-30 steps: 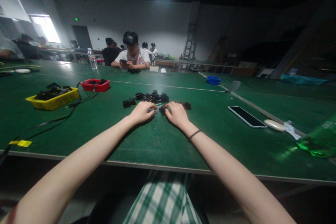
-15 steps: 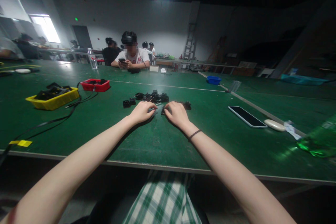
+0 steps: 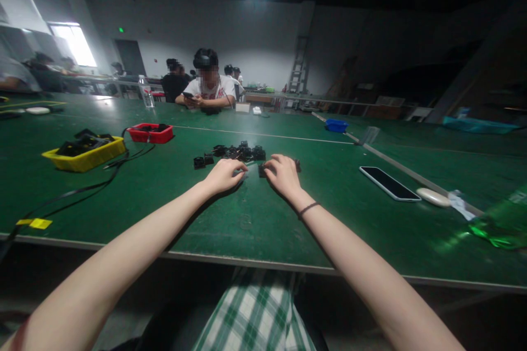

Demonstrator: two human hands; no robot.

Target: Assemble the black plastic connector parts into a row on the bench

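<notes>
My left hand rests low over the table with its fingers curled and thumb drawn in toward the index finger. Whatever it may pinch is too small to make out. Just to the right, my right hand bends its fingers over a small black part, which shows beside the thumb and index fingertips. Another dark piece peeks out past that hand's far side. Beyond both hands lies a pile of small black parts. A pair of black square pieces sits at the pile's left.
Left on the green table stand a yellow tray and a red tray, both holding black parts, with a black cable nearby. A phone, a green bottle and a blue tray are rightward. A person sits opposite.
My right hand has shifted slightly right and away from me, uncovering more of the black part by its thumb. The left hand stays nearly in place.
</notes>
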